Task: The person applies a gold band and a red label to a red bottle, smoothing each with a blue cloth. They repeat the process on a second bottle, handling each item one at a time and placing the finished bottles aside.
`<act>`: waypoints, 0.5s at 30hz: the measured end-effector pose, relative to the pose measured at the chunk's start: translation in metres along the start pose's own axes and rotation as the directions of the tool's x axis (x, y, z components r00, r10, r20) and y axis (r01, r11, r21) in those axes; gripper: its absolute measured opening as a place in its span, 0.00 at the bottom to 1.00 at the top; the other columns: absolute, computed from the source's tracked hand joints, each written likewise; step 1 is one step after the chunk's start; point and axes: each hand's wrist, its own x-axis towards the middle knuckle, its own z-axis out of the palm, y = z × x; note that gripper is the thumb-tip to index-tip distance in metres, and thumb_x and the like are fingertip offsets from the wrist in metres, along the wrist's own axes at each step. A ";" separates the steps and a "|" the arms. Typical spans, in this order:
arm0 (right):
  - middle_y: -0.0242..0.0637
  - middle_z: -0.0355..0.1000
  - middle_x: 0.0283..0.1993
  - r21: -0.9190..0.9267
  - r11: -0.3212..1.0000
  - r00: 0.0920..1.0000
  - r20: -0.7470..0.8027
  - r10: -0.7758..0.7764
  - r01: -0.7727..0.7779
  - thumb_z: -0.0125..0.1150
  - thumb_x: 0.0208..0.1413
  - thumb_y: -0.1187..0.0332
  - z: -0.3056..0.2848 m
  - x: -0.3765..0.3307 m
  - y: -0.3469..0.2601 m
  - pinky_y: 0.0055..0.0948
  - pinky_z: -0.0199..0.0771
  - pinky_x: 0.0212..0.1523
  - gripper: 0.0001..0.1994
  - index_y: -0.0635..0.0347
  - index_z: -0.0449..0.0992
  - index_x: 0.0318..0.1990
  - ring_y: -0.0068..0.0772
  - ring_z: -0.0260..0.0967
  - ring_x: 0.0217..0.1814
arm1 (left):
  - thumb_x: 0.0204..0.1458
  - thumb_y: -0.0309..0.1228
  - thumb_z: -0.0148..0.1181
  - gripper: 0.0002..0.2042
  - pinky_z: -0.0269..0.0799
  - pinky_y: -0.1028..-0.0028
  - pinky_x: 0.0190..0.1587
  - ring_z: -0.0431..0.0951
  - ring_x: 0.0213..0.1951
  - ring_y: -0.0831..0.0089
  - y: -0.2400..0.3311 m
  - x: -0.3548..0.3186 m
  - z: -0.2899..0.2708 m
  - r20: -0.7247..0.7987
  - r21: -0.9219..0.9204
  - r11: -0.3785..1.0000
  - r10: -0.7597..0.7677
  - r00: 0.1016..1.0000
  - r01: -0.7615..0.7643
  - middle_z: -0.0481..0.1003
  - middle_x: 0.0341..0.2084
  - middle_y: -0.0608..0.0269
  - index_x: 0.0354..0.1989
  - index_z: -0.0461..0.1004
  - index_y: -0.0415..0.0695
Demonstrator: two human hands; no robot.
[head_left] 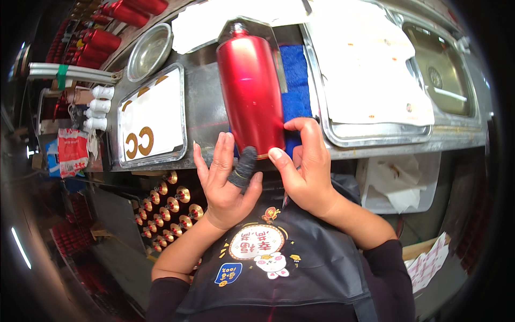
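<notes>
A glossy red bottle lies lengthwise on the steel worktop, its neck pointing away from me and its gold-edged base towards me. Part of a blue cloth shows beside and under it. My right hand grips the base end at its right side, with the thumb at the bottom edge and the index finger against the wall. My left hand is spread at the left of the base. Its index finger wears a dark wrap and rests at the base's lower left edge.
Left of the bottle, a metal tray holds a white sheet with gold C-shaped pieces. Behind it stands a metal bowl. White cloths cover a tray at the right, beside a sink. A plastic bin sits below the worktop.
</notes>
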 end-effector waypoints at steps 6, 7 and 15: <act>0.38 0.68 0.43 0.185 0.981 0.997 0.067 0.050 -0.061 0.56 0.62 0.76 -0.005 0.002 0.011 0.20 0.65 0.30 0.15 0.65 0.69 0.55 0.20 0.66 0.29 | 0.40 0.31 0.71 0.17 0.42 0.32 0.68 0.64 0.68 0.38 0.005 0.033 -0.011 0.009 0.178 0.961 0.215 0.977 -0.213 0.65 0.68 0.43 0.43 0.86 0.53; 0.36 0.68 0.43 0.255 0.961 0.992 0.093 0.084 -0.105 0.54 0.62 0.77 -0.007 0.002 0.013 0.19 0.65 0.30 0.15 0.65 0.69 0.55 0.19 0.65 0.29 | 0.40 0.32 0.71 0.16 0.42 0.31 0.68 0.64 0.69 0.38 0.006 0.039 -0.012 0.021 0.188 0.952 0.241 0.970 -0.241 0.66 0.68 0.44 0.42 0.86 0.53; 0.37 0.77 0.37 -0.023 0.960 0.953 -0.120 -0.280 0.279 0.57 0.58 0.82 -0.024 -0.019 0.013 0.23 0.66 0.26 0.15 0.64 0.76 0.52 0.20 0.65 0.23 | 0.39 0.33 0.72 0.24 0.41 0.36 0.71 0.57 0.73 0.40 0.004 0.070 -0.007 -0.062 -0.009 0.974 0.223 0.973 -0.224 0.63 0.70 0.49 0.51 0.82 0.46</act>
